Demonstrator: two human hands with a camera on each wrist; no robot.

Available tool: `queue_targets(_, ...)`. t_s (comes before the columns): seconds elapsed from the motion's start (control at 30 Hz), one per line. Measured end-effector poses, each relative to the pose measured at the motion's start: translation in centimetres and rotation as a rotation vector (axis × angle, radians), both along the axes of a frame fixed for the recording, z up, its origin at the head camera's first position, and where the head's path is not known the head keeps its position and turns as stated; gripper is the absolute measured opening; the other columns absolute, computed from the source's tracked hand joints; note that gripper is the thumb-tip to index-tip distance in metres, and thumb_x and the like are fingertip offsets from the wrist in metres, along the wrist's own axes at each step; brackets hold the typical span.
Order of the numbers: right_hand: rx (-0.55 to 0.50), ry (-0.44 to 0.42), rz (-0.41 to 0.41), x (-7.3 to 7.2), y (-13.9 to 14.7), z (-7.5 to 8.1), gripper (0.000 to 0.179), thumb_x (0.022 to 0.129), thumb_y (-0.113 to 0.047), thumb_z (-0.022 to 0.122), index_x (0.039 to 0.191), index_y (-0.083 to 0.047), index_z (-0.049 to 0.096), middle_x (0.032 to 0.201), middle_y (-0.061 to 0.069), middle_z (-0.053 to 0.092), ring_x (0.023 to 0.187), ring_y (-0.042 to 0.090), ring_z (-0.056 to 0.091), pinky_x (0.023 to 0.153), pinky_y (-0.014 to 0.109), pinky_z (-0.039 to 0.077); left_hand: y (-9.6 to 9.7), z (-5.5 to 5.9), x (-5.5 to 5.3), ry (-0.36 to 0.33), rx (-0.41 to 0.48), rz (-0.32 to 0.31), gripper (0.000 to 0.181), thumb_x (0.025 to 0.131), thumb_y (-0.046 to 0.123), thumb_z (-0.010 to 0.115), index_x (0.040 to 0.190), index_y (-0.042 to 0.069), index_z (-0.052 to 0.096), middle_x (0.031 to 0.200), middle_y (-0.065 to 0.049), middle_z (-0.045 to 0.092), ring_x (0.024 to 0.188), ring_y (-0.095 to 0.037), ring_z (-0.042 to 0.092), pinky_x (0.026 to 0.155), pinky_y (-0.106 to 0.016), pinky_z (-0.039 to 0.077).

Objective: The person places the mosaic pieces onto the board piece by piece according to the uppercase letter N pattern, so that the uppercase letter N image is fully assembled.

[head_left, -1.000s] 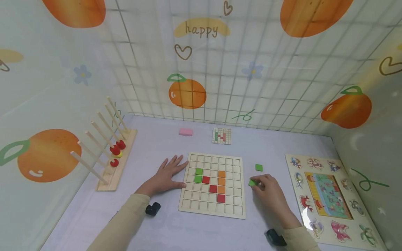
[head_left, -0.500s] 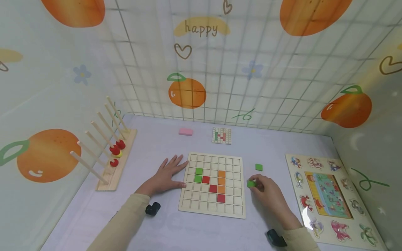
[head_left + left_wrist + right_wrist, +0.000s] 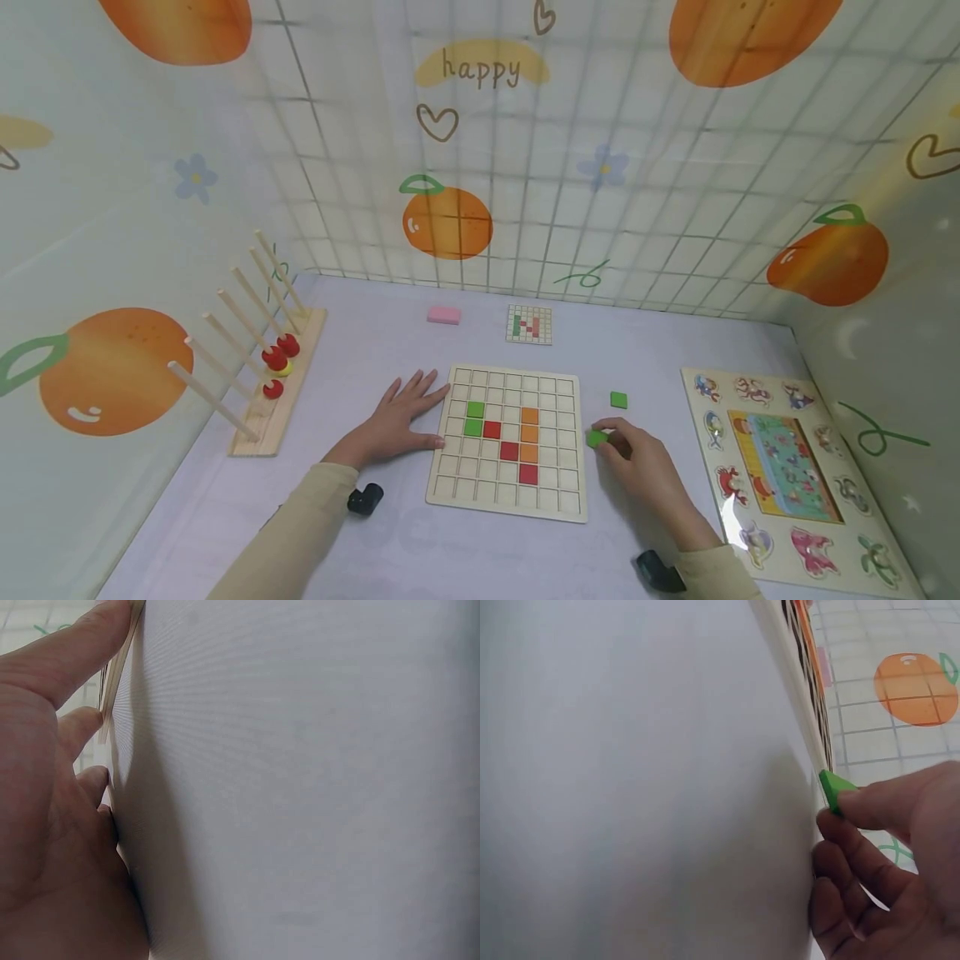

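Note:
My right hand (image 3: 640, 462) pinches a green square tile (image 3: 596, 438) between thumb and fingertips, just off the right edge of the wooden grid board (image 3: 468, 487). In the right wrist view that green tile (image 3: 835, 791) tilts up beside the board's edge. Spread flat on the table, my left hand (image 3: 393, 423) touches the board's left edge with its thumb and a fingertip. On the board lie two green tiles (image 3: 474, 418), several orange tiles (image 3: 529, 433) in a column and three red tiles (image 3: 509, 452) in a diagonal. Another loose green tile (image 3: 618, 400) lies beyond my right hand.
A small patterned grid card (image 3: 529, 325) and a pink block (image 3: 444, 316) lie at the back. To the left stands a wooden peg rack (image 3: 288, 400) with red and yellow pieces. A picture puzzle board (image 3: 795, 550) lies at the right, near my right forearm.
My right hand has shifted slightly left toward the board with the green tile, which now shows more between the fingertips. My left hand has stayed in place.

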State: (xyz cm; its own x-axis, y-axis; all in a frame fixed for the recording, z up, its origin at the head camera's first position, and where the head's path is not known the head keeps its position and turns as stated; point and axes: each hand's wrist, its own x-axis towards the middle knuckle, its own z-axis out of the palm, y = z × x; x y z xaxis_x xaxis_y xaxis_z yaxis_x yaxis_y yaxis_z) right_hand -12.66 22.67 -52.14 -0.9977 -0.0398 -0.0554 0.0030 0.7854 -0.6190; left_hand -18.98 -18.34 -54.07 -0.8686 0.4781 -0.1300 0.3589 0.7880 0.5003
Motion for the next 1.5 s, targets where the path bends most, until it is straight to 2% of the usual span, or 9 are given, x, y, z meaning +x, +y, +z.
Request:
queue_targets(0.13, -0.031, 0.023, -0.006, 0.1, -0.3, 0.1, 0.026, 0.095, -0.012, 0.070, 0.120, -0.019, 0.067, 0.090, 0.002, 0.068, 0.077, 0.016, 0.057, 0.067, 0.031, 0.049, 0.0, 0.0, 0.0, -0.002, 0.001, -0.005, 0.098, 0.083, 0.066, 0.071, 0.162, 0.027, 0.029, 0.171, -0.001, 0.007, 0.157, -0.025, -0.003, 0.125, -0.050, -0.009)
queue_targets(0.37, -0.082, -0.023, -0.013, 0.1, -1.3, 0.7, 0.027, 0.096, -0.012, 0.069, 0.121, -0.020, 0.067, 0.094, 0.002, 0.068, 0.076, 0.015, 0.058, 0.062, 0.027, 0.049, 0.1, 0.1, 0.1, -0.001, 0.007, -0.009, 0.098, 0.084, 0.066, 0.071, 0.162, 0.027, 0.028, 0.171, -0.001, 0.007, 0.157, -0.025, -0.003, 0.125, -0.050, -0.009)
queue_targets(0.6, -0.108, -0.018, 0.005, 0.2, -2.7, 1.2, 0.027, 0.095, -0.012, 0.071, 0.119, -0.022, 0.068, 0.092, 0.000, 0.068, 0.076, 0.015, 0.058, 0.061, 0.025, 0.050, 0.0, 0.2, 0.1, 0.001, 0.014, -0.014, 0.098, 0.084, 0.064, 0.072, 0.162, 0.026, 0.028, 0.171, -0.002, 0.008, 0.157, -0.025, -0.003, 0.125, -0.051, -0.009)
queue_targets(1.23, -0.192, 0.035, 0.107, 0.3, -7.4, 1.5, 0.024, 0.093, -0.010, 0.074, 0.111, -0.026, 0.068, 0.082, -0.010, 0.064, 0.071, 0.012, 0.056, 0.060, 0.023, 0.049, 0.0, 0.5, 0.1, -0.005, 0.011, -0.013, 0.097, 0.084, 0.063, 0.073, 0.162, 0.025, 0.029, 0.171, -0.003, 0.008, 0.157, -0.027, -0.002, 0.125, -0.053, -0.008)
queue_targets(1.5, -0.212, 0.048, 0.168, 0.2, -9.4, 1.3, 0.023, 0.093, -0.011, 0.075, 0.110, -0.026, 0.070, 0.084, -0.011, 0.066, 0.071, 0.009, 0.058, 0.063, 0.023, 0.051, 0.0, 0.6, 0.1, -0.006, 0.008, -0.013, 0.097, 0.084, 0.064, 0.073, 0.162, 0.025, 0.029, 0.171, -0.003, 0.008, 0.157, -0.027, -0.002, 0.125, -0.052, -0.008)
